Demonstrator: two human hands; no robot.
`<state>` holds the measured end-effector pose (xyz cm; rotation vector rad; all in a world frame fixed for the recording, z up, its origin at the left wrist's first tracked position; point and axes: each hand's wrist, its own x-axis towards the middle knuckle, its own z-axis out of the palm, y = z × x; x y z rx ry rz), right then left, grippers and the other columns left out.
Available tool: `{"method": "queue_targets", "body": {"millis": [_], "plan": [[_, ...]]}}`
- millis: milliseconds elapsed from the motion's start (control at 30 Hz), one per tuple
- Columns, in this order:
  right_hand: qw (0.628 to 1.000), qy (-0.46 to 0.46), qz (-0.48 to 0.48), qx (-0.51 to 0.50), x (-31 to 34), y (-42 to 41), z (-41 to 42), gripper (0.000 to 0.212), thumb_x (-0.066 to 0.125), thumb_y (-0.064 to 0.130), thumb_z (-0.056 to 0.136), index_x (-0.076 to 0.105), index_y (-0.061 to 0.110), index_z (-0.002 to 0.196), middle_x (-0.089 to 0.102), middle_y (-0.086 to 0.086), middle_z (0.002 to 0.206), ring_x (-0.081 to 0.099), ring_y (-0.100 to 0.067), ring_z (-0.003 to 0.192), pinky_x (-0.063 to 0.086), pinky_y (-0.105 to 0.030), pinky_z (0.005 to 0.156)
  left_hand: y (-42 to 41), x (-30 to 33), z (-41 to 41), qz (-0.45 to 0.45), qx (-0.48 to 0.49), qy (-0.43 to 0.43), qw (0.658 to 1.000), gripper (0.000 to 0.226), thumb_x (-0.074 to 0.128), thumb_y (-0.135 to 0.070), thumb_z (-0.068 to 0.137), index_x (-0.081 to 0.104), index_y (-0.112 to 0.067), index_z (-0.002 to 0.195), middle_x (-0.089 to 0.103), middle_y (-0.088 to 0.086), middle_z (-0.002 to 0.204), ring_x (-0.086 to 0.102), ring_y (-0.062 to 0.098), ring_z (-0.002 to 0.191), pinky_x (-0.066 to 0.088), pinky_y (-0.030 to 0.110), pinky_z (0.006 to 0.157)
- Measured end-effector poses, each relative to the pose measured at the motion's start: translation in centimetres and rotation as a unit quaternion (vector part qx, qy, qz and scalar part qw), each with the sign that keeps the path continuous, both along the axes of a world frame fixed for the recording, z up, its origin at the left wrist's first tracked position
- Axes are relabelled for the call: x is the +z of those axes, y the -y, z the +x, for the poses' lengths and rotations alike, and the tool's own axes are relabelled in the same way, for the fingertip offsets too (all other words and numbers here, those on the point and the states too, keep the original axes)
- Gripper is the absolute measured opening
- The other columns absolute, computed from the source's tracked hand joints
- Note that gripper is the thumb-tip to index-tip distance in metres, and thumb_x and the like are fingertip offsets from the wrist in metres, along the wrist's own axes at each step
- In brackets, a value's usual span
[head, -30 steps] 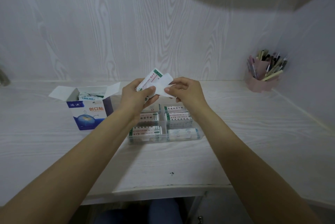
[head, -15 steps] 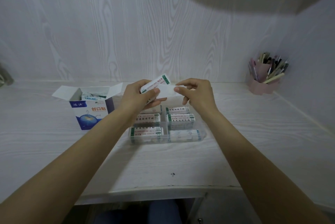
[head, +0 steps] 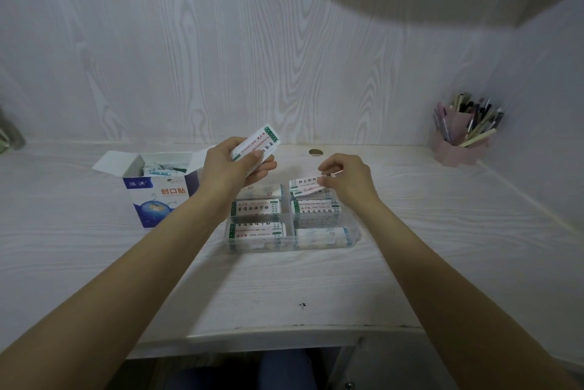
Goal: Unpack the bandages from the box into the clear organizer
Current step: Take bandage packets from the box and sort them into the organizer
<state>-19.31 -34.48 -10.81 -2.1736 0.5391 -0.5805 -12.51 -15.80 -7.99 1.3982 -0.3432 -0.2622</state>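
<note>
Bandages: one strip (head: pixel 306 185) pinched in right hand (head: pixel 346 182), poised over far-right compartment of clear organizer (head: pixel 352 233); small stack (head: pixel 257 146) gripped in left hand (head: pixel 232 165), held above far-left compartment. More left in open box (head: pixel 158 190) just beside organizer. Likely risks: strip landing askew on nearly full pile and sliding out; loose stack fanning from grip and spilling across desk (head: pixel 94 263).

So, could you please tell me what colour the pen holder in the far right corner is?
The pen holder is pale pink, seen best in the head view.
</note>
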Motion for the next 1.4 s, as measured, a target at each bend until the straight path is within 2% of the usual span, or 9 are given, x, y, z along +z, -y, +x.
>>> {"method": "queue_targets", "body": {"millis": [200,433,667,800,900,1000,1100,1233,1400], "plan": [[0.984,-0.101,-0.146,0.030,0.4,-0.5,0.6,0.028,0.066,0.002,0.085,0.064,0.002,0.113,0.060,-0.015,0.117,0.057,-0.022,0.105,0.038,-0.016,0.078,0.1,0.3,0.3,0.005,-0.005,0.000,1.000,0.014,0.055,-0.002,0.093,0.058,-0.009,0.104,0.069,0.018,0.099,0.072,0.022,0.086,0.058,0.027,0.076],[0.969,-0.150,-0.195,0.037,0.6,-0.4,1.0,0.026,0.066,0.006,0.087,0.066,0.001,0.112,0.059,-0.015,0.122,0.054,-0.024,0.114,0.041,-0.024,0.090,0.1,0.4,0.3,0.009,-0.006,-0.002,1.000,0.014,0.055,-0.002,0.093,0.058,-0.007,0.106,0.068,0.019,0.101,0.071,0.023,0.088,0.058,0.030,0.080],[0.957,-0.189,-0.217,0.038,0.4,-0.6,1.5,0.013,0.067,0.016,0.087,0.072,0.005,0.089,0.070,-0.010,0.093,0.060,-0.022,0.070,0.052,-0.033,0.069,0.0,0.4,0.2,0.010,-0.009,-0.002,1.000,0.013,0.054,-0.001,0.093,0.059,-0.013,0.096,0.069,0.016,0.098,0.072,0.023,0.087,0.058,0.030,0.080],[0.952,-0.191,-0.239,0.029,0.5,-0.9,1.4,0.023,0.063,0.025,0.090,0.071,0.004,0.087,0.070,-0.010,0.084,0.061,-0.023,0.069,0.046,-0.029,0.065,-0.1,0.4,0.4,0.007,-0.032,-0.012,0.999,0.014,0.055,0.001,0.092,0.059,-0.010,0.100,0.070,0.015,0.096,0.072,0.021,0.085,0.058,0.028,0.078],[0.995,-0.015,-0.091,0.039,1.3,-1.7,1.0,0.032,0.056,0.033,0.094,0.066,0.007,0.078,0.063,0.000,0.072,0.057,-0.014,0.065,0.044,-0.030,0.065,-0.1,0.4,0.2,-0.004,-0.054,-0.033,0.998,0.019,0.058,0.005,0.088,0.060,-0.007,0.103,0.071,0.014,0.093,0.072,0.020,0.083,0.058,0.026,0.076],[0.977,0.095,0.157,0.114,2.7,-2.9,0.4,0.021,0.063,0.030,0.089,0.069,0.011,0.095,0.068,0.001,0.080,0.063,-0.009,0.070,0.051,-0.022,0.067,0.1,0.4,-0.3,0.004,-0.081,-0.040,0.996,0.026,0.063,0.007,0.083,0.061,-0.007,0.104,0.072,0.014,0.092,0.072,0.022,0.084,0.059,0.025,0.073],[0.967,0.119,0.177,0.136,2.8,-3.3,0.2,0.015,0.073,0.010,0.080,0.070,0.005,0.094,0.068,-0.005,0.076,0.064,-0.009,0.066,0.053,-0.018,0.064,0.5,0.4,-0.8,0.024,-0.110,-0.030,0.993,0.024,0.068,-0.003,0.081,0.063,-0.010,0.104,0.072,0.014,0.095,0.072,0.023,0.085,0.059,0.025,0.073],[0.967,0.133,0.184,0.117,2.5,-3.2,0.1,0.019,0.076,0.004,0.076,0.070,0.005,0.093,0.070,-0.016,0.085,0.065,-0.015,0.071,0.054,-0.020,0.068,0.7,0.4,-1.0,0.013,-0.100,-0.034,0.994,0.016,0.052,-0.012,0.096,0.065,-0.007,0.103,0.069,0.015,0.098,0.072,0.023,0.081,0.059,0.023,0.067],[0.972,0.124,0.161,0.119,2.6,-3.1,-0.3,0.036,0.076,0.003,0.076,0.067,0.017,0.108,0.069,0.000,0.095,0.065,-0.009,0.072,0.054,-0.018,0.069,0.9,0.3,-0.5,0.063,-0.048,0.001,0.997,0.015,0.062,-0.004,0.088,0.068,-0.018,0.092,0.068,0.010,0.093,0.067,0.016,0.077,0.055,0.020,0.059]]}}
